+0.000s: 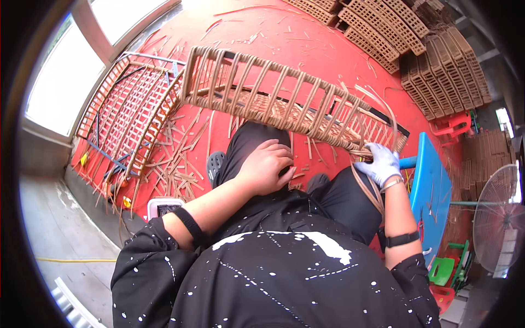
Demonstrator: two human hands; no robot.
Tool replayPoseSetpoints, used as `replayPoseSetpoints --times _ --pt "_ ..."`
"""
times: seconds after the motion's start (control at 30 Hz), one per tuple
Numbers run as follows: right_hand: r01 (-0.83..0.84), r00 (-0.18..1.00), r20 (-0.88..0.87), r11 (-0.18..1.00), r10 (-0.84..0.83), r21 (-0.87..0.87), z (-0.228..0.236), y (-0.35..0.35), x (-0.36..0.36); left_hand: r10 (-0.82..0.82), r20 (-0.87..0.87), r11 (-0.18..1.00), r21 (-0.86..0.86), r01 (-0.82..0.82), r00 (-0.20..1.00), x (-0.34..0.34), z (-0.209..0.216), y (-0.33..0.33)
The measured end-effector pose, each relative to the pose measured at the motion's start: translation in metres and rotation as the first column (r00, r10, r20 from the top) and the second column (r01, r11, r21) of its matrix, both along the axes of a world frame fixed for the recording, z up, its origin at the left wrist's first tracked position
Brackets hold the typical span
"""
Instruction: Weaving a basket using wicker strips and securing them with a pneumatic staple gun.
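Note:
A long wicker frame point(311, 130), wrapped in light-brown rattan strips over a dark frame, stretches across in front of my knees. Its right end comes down beside my right hand point(381, 165), which wears a white glove. The gloved fingers are closed around a rattan strand point(367, 192) at that corner. Loose lengths of the strand loop above the hand and trail down over my right thigh. My bare left hand point(266, 167) lies on my left thigh, fingers loosely bent and thumb apart, holding nothing. It stays clear of the wicker frame.
Another woven frame point(123, 109) leans at the left by the windows. Cut rattan scraps point(175, 169) litter the red floor. Stacked woven panels point(445, 74) stand at the far right. Close on my right are a blue table point(432, 191), a fan point(500, 221) and a green stool point(442, 269).

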State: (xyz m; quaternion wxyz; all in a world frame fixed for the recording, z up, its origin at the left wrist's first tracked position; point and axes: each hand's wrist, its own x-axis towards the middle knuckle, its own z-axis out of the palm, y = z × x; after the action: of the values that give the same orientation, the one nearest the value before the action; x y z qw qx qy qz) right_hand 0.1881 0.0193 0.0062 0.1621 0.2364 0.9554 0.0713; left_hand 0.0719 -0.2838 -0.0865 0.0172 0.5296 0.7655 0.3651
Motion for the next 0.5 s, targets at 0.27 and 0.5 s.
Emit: replayPoseSetpoints --times 0.27,0.5 --pt "-0.097 0.969 -0.229 0.995 0.097 0.011 -0.029 0.026 -0.001 0.048 0.000 0.997 -0.061 -0.048 0.999 0.010 0.011 0.021" --pt "-0.193 0.843 -0.531 0.969 0.083 -0.155 -0.043 0.034 0.022 0.025 -0.096 0.976 -0.214 -0.045 0.995 0.015 0.021 0.039"
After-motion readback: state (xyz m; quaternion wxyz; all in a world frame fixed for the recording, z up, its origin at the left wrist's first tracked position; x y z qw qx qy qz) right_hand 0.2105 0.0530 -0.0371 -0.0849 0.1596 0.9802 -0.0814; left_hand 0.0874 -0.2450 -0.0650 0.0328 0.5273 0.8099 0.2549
